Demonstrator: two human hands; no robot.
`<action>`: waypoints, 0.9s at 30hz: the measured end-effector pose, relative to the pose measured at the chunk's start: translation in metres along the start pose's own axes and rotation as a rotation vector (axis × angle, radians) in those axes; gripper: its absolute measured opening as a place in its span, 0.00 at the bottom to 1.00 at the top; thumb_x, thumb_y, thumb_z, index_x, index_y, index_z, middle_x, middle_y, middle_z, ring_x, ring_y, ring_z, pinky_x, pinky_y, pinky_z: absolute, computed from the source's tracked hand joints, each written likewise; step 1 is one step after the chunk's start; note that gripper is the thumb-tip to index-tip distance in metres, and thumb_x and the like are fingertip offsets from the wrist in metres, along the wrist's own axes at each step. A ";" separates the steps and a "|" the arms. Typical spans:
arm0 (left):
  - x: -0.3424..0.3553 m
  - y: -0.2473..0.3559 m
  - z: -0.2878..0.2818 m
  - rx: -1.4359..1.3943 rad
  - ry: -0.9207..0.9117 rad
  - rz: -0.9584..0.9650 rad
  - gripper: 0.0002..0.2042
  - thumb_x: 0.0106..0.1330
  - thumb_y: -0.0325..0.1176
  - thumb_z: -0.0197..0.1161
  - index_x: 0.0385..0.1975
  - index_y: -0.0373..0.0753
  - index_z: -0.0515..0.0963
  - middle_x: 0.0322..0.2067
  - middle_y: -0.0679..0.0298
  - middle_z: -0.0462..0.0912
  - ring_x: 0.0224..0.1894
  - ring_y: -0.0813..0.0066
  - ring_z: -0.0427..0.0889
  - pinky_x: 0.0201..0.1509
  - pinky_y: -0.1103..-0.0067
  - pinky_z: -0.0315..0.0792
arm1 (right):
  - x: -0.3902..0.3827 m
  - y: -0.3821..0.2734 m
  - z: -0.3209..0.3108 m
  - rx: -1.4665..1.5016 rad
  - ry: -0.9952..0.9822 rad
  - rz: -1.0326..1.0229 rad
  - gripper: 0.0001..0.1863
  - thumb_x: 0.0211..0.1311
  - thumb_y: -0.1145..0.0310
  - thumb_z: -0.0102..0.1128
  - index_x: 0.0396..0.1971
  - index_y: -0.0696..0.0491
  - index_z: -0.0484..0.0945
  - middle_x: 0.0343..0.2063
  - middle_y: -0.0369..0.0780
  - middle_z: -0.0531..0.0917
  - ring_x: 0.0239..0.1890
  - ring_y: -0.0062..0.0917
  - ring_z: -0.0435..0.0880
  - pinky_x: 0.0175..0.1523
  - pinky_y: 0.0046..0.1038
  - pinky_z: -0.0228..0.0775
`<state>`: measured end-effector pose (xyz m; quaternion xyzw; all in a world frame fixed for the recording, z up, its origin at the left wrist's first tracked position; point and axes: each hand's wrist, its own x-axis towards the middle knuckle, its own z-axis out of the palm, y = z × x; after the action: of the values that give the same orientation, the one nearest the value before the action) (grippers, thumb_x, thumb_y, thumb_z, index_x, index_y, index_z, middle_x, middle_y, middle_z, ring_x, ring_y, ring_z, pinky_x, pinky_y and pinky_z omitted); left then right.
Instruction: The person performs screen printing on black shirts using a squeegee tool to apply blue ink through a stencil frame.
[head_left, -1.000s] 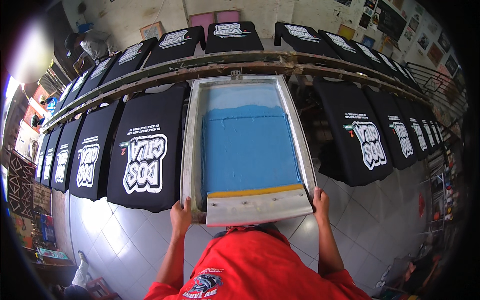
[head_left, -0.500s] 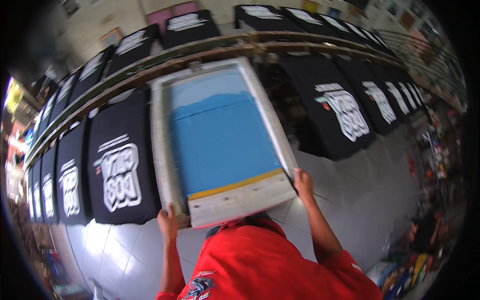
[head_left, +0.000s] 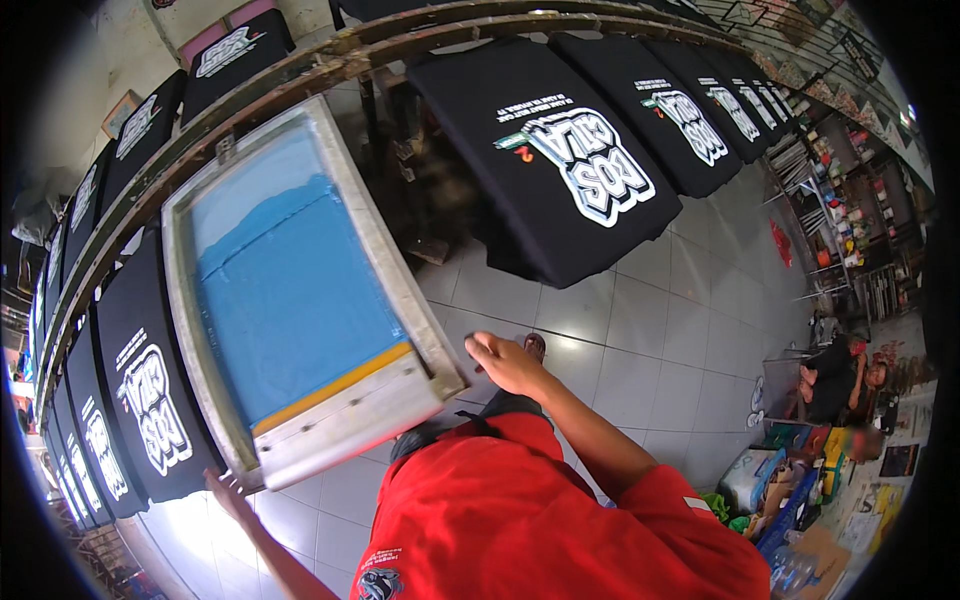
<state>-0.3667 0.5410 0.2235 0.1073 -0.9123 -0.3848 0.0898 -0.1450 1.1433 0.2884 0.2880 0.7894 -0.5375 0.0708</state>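
A screen-printing frame (head_left: pixel 383 255) with blue-coated mesh (head_left: pixel 290 300) stands tilted on the rail in front of me. Across its near end lies a wide squeegee (head_left: pixel 345 418), pale wood with a yellow blade. My left hand (head_left: pixel 228 492) is at the frame's near left corner, fingers stretched out; whether they touch it I cannot tell. Just off the near right corner, my right hand (head_left: pixel 505 362) is empty, its fingers loosely bent and apart from the frame. A printed black T-shirt (head_left: pixel 150 390) lies left of the frame, another black T-shirt (head_left: pixel 560 180) to its right.
Long curved rails (head_left: pixel 120 215) carry rows of black shirts on both sides. Grey floor tiles (head_left: pixel 660 330) lie under and right of me. Far right, a person (head_left: pixel 840 375) sits near shelves of containers (head_left: pixel 850 215). Bags and a plastic jug (head_left: pixel 793 572) are at lower right.
The frame and shirts sit further left in view as the view has swung right. My right hand has let go of the frame's corner; the left fingers have opened.
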 end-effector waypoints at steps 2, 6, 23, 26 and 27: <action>-0.036 0.051 -0.014 -0.265 0.146 -0.451 0.38 0.68 0.63 0.50 0.62 0.31 0.63 0.50 0.47 0.75 0.47 0.57 0.77 0.47 0.64 0.72 | -0.021 0.025 -0.047 0.100 -0.152 0.019 0.26 0.71 0.47 0.48 0.41 0.58 0.78 0.22 0.42 0.79 0.31 0.27 0.83 0.38 0.29 0.71; -0.141 -0.048 -0.020 0.112 0.284 -0.603 0.37 0.67 0.66 0.49 0.49 0.30 0.73 0.33 0.52 0.81 0.29 0.66 0.80 0.28 0.73 0.74 | -0.015 0.173 -0.129 -0.116 -0.224 0.028 0.20 0.69 0.54 0.54 0.40 0.57 0.80 0.33 0.42 0.86 0.35 0.30 0.86 0.42 0.32 0.76; -0.452 0.198 0.249 0.299 -0.863 -0.287 0.11 0.52 0.34 0.71 0.21 0.31 0.80 0.23 0.55 0.84 0.25 0.63 0.83 0.33 0.71 0.76 | -0.054 0.454 -0.294 -0.435 -0.084 0.390 0.16 0.51 0.57 0.69 0.29 0.56 0.83 0.32 0.47 0.85 0.37 0.42 0.84 0.44 0.39 0.75; -0.451 0.222 0.250 0.241 -0.789 -0.445 0.09 0.52 0.31 0.72 0.19 0.34 0.80 0.17 0.64 0.79 0.19 0.77 0.75 0.26 0.77 0.71 | -0.016 0.434 -0.294 -0.353 -0.087 0.273 0.13 0.51 0.61 0.68 0.28 0.56 0.82 0.30 0.46 0.85 0.36 0.39 0.85 0.43 0.36 0.75; -0.450 0.235 0.250 0.237 -0.778 -0.489 0.08 0.52 0.31 0.72 0.19 0.35 0.80 0.15 0.66 0.78 0.18 0.80 0.73 0.25 0.78 0.69 | -0.005 0.425 -0.294 -0.313 -0.080 0.278 0.12 0.52 0.62 0.68 0.28 0.56 0.82 0.30 0.46 0.85 0.35 0.38 0.85 0.42 0.35 0.75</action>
<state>-0.0260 0.9905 0.1844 0.1766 -0.8638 -0.2994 -0.3646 0.1427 1.5124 0.0684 0.3579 0.8127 -0.4042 0.2193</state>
